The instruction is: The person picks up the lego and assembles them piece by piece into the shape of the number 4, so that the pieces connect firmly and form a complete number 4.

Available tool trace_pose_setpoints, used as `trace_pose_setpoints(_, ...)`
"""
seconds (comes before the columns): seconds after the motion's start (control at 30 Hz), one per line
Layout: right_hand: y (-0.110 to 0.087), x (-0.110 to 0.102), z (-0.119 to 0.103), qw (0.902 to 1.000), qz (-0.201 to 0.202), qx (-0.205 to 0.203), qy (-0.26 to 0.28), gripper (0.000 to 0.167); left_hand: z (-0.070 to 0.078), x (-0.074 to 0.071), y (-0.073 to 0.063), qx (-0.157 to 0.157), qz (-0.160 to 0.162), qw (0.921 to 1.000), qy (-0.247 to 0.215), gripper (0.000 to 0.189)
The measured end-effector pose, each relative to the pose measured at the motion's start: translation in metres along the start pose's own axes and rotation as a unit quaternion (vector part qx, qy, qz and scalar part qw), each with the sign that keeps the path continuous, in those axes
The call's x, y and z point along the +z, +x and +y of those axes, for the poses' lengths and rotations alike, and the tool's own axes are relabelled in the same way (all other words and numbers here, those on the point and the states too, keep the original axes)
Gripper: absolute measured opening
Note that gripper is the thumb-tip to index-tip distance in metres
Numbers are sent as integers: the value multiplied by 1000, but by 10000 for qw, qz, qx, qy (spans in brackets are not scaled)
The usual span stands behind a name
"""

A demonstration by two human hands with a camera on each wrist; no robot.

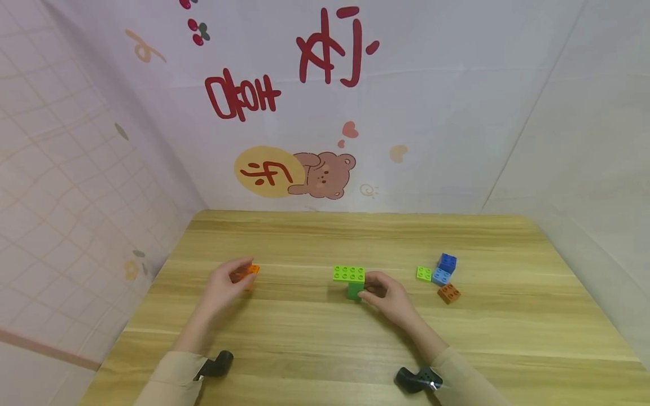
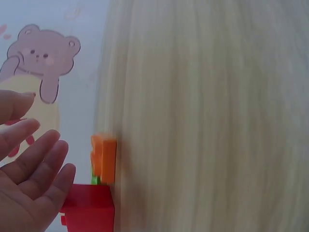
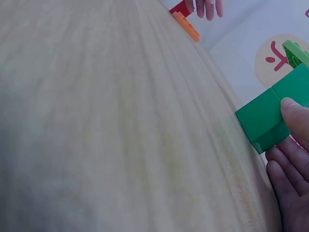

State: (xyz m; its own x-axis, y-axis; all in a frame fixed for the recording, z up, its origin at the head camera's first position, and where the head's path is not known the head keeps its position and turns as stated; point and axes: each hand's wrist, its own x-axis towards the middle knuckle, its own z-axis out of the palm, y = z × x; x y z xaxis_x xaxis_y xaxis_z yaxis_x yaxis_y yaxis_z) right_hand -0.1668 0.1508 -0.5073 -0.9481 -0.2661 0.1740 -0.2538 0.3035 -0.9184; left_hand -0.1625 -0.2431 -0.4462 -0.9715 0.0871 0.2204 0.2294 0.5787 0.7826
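In the head view my right hand point(image 1: 390, 298) grips a dark green brick stack point(image 1: 354, 291), topped by a flat light green brick point(image 1: 348, 274) that juts out leftward. The right wrist view shows two dark green bricks point(image 3: 263, 116) joined, the thumb on one face and fingers below. My left hand point(image 1: 223, 285) hovers at the left by an orange brick point(image 1: 252, 269), its fingers loosely bent. From the left wrist, a red brick point(image 2: 89, 210) appears beside those fingers, with the orange brick point(image 2: 107, 159) beyond it. Nothing is held in that hand.
Right of my right hand lie a small light green brick point(image 1: 424, 274), a dark blue brick point(image 1: 447, 263), a light blue brick point(image 1: 441, 277) and a brown brick point(image 1: 449, 293). A printed cloth point(image 1: 431, 113) hangs behind the wooden table point(image 1: 315, 349).
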Motion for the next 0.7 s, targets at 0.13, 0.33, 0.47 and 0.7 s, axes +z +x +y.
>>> trace_pose_setpoints(0.13, 0, 0, 0, 10000, -5, -7, 1, 35, -6, -8, -1, -30, 27, 9997, 242, 42)
trace_pose_setpoints(0.33, 0, 0, 0, 10000, 2, -91, -5, 35, -14, -11, -2, -55, -88, 9984, 564, 50)
trace_pose_setpoints(0.47, 0, 1, -1, 10000, 8, -76, -11, 36, -15, -8, -3, -137, -229, 9964, 802, 60)
trace_pose_setpoints(0.7, 0, 0, -2, 10000, -25, 11, 22, 35, -16, -2, -2, -249, -381, 9949, 898, 65)
